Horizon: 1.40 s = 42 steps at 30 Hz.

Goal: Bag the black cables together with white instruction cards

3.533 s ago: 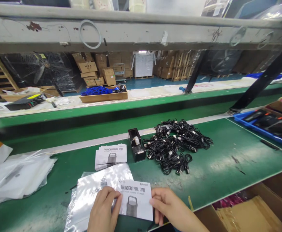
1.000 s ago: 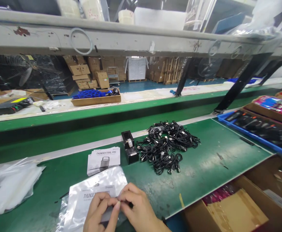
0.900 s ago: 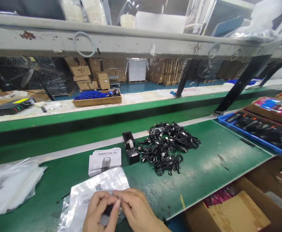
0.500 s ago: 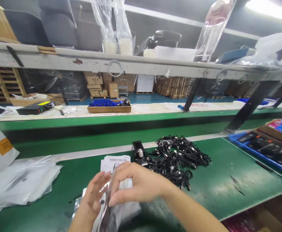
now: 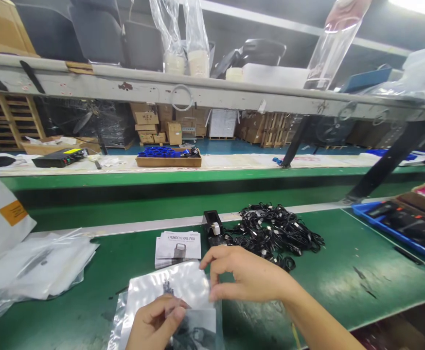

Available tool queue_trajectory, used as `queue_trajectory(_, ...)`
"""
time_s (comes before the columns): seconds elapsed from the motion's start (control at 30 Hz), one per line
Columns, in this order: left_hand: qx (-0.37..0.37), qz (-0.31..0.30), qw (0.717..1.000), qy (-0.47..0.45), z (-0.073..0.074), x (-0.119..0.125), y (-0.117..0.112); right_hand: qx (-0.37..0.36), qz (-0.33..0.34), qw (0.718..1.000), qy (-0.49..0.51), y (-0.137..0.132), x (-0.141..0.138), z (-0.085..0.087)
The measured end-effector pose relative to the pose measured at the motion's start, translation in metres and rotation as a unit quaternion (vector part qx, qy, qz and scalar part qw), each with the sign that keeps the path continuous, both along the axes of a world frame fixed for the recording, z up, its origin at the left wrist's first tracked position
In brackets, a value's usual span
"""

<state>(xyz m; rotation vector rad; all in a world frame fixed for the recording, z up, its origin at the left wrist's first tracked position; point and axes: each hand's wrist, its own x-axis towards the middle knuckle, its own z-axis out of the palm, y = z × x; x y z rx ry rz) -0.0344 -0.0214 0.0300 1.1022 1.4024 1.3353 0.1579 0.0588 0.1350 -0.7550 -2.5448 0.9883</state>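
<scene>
A clear plastic bag (image 5: 201, 335) with a printed grey sheet or dark contents showing through lies low in front of me. My left hand (image 5: 157, 321) pinches its upper edge between thumb and fingers. My right hand (image 5: 251, 277) hovers by the bag's right side, with thumb and curled fingers apart and nothing visible between them. Beneath is a shiny white bagged sheet (image 5: 150, 287) with a dark print. Just beyond lies a stack of printed leaflets (image 5: 179, 245) reading "THUNDERTRAIL PRO".
Beyond my right hand lies a heap of black cables (image 5: 278, 228), beside a black holder (image 5: 212, 223). Flat plastic bags (image 5: 41, 267) are piled at left. A blue tray (image 5: 387, 228) of dark items stands at right. A shelf beam (image 5: 125, 87) crosses above.
My right hand has moved right, away from the bag it was gripping. My left hand has moved lower and closed on the bag, which now lies flatter.
</scene>
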Motion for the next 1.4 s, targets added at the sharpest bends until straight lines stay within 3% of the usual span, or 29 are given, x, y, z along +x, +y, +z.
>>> queue_trajectory(0.07,0.015,0.035,0.999,0.018,-0.006,-0.002,0.004,-0.045,-0.072,0.995,0.046,-0.005,0.001,-0.017)
queue_trajectory(0.17,0.018,0.069,0.997,0.037,-0.015,-0.005,0.01,-0.154,-0.18,0.96,0.148,-0.014,-0.005,-0.047)
queue_trajectory(0.3,-0.007,0.047,0.999,-0.002,-0.012,-0.002,0.011,-0.284,-0.216,0.908,0.221,-0.018,-0.02,-0.08)
queue_trajectory(0.47,-0.045,0.095,0.994,-0.023,-0.001,0.005,0.011,-0.335,-0.207,0.874,0.286,-0.016,-0.022,-0.085)
queue_trajectory(0.63,-0.008,0.139,0.99,-0.02,-0.003,0.01,0.016,-0.286,-0.212,0.903,0.239,-0.016,-0.02,-0.086)
queue_trajectory(0.7,-0.016,0.15,0.988,-0.023,-0.002,0.012,0.016,-0.298,-0.218,0.899,0.236,-0.014,-0.021,-0.091)
queue_trajectory(0.83,-0.066,0.106,0.992,-0.014,0.0,0.007,0.015,-0.307,-0.233,0.888,0.25,-0.01,-0.02,-0.098)
queue_trajectory(1.0,-0.103,0.077,0.992,-0.013,-0.001,-0.007,0.013,-0.197,-0.221,0.93,0.218,-0.01,-0.011,-0.099)
queue_trajectory(1.23,-0.172,0.051,0.961,-0.209,-0.003,-0.007,0.021,-0.063,-0.14,0.964,0.218,-0.009,-0.002,-0.113)
queue_trajectory(1.4,-0.16,0.024,0.985,-0.062,-0.013,0.009,0.021,-0.039,-0.13,0.969,0.204,-0.012,0.0,-0.11)
